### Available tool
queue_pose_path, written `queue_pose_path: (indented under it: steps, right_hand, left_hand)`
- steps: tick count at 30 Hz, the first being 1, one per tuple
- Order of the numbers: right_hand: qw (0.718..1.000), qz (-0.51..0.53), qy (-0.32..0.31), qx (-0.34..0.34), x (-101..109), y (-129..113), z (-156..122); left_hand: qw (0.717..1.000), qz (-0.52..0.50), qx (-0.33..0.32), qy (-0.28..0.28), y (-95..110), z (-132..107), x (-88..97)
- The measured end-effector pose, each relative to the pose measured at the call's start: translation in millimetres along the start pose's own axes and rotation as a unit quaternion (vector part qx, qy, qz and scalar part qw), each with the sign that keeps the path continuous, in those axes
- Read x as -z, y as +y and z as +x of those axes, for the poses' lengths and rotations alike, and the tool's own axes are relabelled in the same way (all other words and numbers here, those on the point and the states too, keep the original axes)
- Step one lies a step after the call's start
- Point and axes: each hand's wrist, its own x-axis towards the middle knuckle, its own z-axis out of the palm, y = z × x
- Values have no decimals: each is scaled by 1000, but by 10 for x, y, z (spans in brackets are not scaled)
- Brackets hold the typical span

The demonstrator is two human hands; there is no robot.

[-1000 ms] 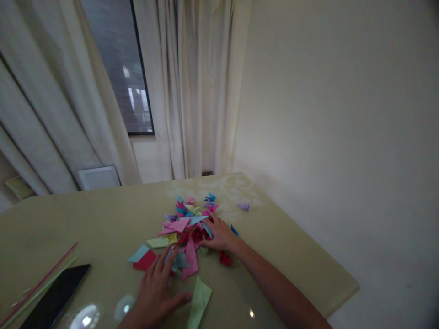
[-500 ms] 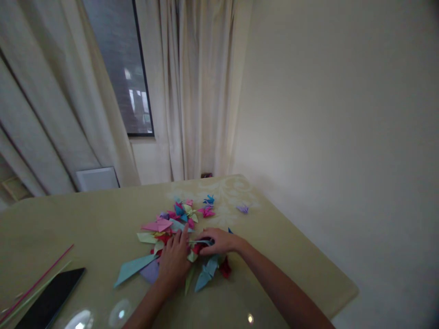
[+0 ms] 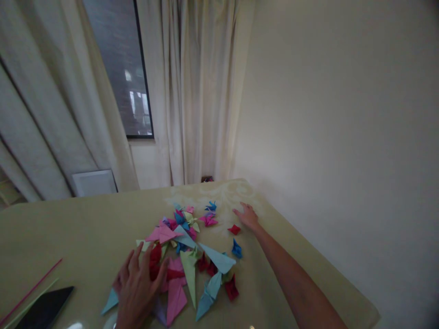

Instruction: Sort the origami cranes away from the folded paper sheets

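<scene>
My left hand (image 3: 136,285) lies over the near left side of a pile of folded paper pieces, fingers spread. A red folded paper (image 3: 155,256) shows between its thumb and forefinger, not visibly gripped. Pink, light green and pale blue pieces lie beside it, among them a light green pointed fold (image 3: 188,272) and a pale blue paper crane (image 3: 209,294). My right hand (image 3: 247,215) reaches to the table's far right with fingers stretched out. Nearest to it are a small red folded paper (image 3: 234,229) and a blue one (image 3: 236,249). Whatever lies under its palm is hidden.
A dark flat tablet-like object (image 3: 46,308) lies at the left front, beside a pink stick (image 3: 34,288) and a pale green stick (image 3: 36,299). A wall (image 3: 325,160) runs along the right, and curtains (image 3: 206,91) hang behind the table (image 3: 85,228).
My right hand has left the pile and reached to the far right, covering where a lilac crane lay. My left hand has drawn back left and nearer. Pieces in the pile are more spread out.
</scene>
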Motion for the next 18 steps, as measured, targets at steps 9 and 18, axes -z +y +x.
queue_pose_path:
  steps: [9, 18]
  right_hand:
    - [936, 46, -217, 273, -1156, -1395, 337]
    - [792, 10, -392, 468, -1382, -2054, -392]
  left_hand:
    - [987, -135, -25, -81, -199, 22, -230]
    - [993, -108, -51, -18, -118, 26, -182]
